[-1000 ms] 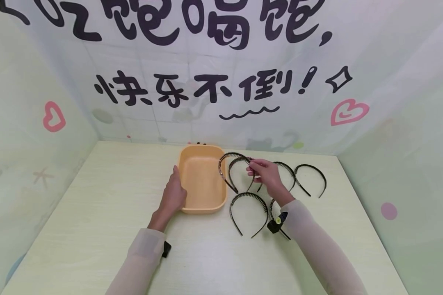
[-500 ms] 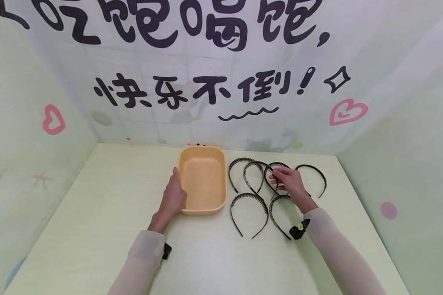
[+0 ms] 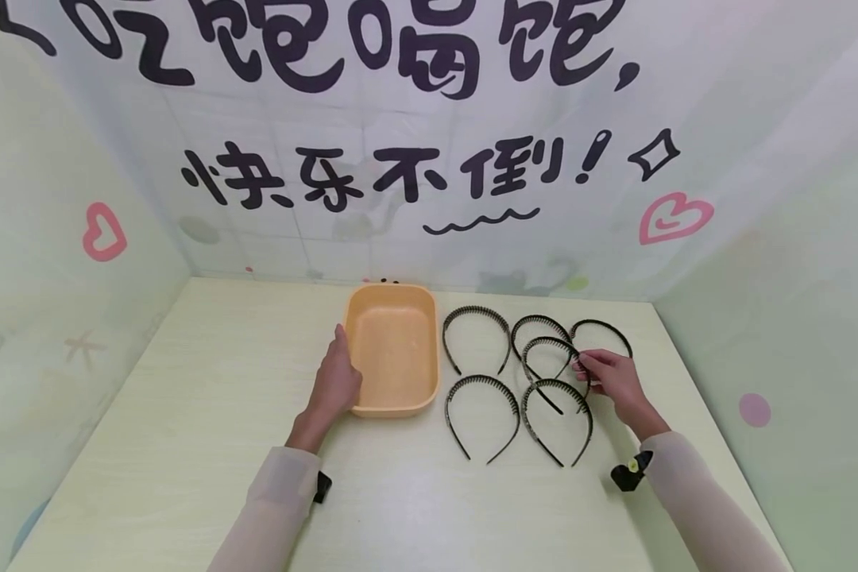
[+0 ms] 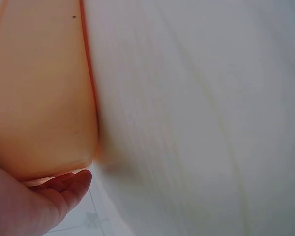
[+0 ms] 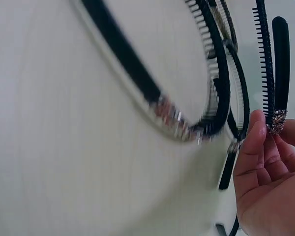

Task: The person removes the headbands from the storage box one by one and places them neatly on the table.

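Observation:
My left hand (image 3: 334,383) holds the near left side of an orange plastic basin (image 3: 393,349), thumb at the rim. In the left wrist view its curled fingers (image 4: 76,187) meet the basin's wall (image 4: 44,98). My right hand (image 3: 618,387) pinches a black toothed headband (image 3: 546,340) by its right side, above the table. The right wrist view shows fingertips at the glittery patch of this headband (image 5: 281,69). Beneath it, in the head view, lie a back middle headband (image 3: 539,318) and a front right headband (image 3: 558,384), partly overlapped by it.
Right of the basin lie a back left headband (image 3: 475,310) and a front left headband (image 3: 482,379). Another headband (image 3: 600,323) is at the back right, partly behind the right hand. Printed curtains (image 3: 372,246) close off the table (image 3: 222,413) at the back and sides.
My right hand has carried the headband rightward and toward me, from beside the basin, past the back middle headband. The left hand and basin have stayed in place.

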Motion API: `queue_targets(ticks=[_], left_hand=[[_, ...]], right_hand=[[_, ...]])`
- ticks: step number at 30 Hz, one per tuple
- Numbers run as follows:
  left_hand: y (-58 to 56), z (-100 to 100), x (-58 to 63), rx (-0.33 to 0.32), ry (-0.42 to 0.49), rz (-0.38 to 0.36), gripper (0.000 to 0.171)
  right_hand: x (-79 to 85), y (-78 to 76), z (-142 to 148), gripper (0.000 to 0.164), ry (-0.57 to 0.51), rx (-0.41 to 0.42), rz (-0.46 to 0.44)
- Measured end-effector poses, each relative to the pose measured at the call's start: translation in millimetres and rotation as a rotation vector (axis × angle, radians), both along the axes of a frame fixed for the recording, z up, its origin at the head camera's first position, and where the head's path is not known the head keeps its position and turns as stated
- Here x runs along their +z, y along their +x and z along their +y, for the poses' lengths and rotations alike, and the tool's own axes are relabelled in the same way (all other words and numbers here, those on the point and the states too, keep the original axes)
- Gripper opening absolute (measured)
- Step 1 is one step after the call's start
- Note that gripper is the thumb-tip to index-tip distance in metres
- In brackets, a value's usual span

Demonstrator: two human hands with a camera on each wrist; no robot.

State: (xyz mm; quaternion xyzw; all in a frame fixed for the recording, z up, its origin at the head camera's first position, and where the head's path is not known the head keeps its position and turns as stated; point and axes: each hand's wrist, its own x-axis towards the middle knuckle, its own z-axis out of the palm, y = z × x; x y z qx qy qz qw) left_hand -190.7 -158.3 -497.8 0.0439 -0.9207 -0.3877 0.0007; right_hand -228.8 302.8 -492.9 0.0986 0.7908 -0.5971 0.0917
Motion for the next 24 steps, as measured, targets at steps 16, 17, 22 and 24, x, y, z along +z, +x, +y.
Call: queue_targets(ticks=[16,17,22,24], left_hand=[[-0.3,-1.2,-0.7,0.0,0.011,0.0,0.079],[-0.3,-1.2,-0.7,0.0,0.012,-0.001,0.079],[-0.3,-1.1,-0.4,-0.004,0.013,-0.007,0.078],[-0.3,-1.1,-0.1,-0.006,0.013,-0.009,0.078]], right_hand=[[-7.4,23.9,57.2,0.028,0.046,-0.041,0.038],[-8.0,25.2,60.3,0.029,0.055,-0.039,0.035],[-9.8,31.7,74.0,0.027,0.083,-0.035,0.015],[-9.9,34.1,79.0,0.025,0.087,-0.033,0.015]])
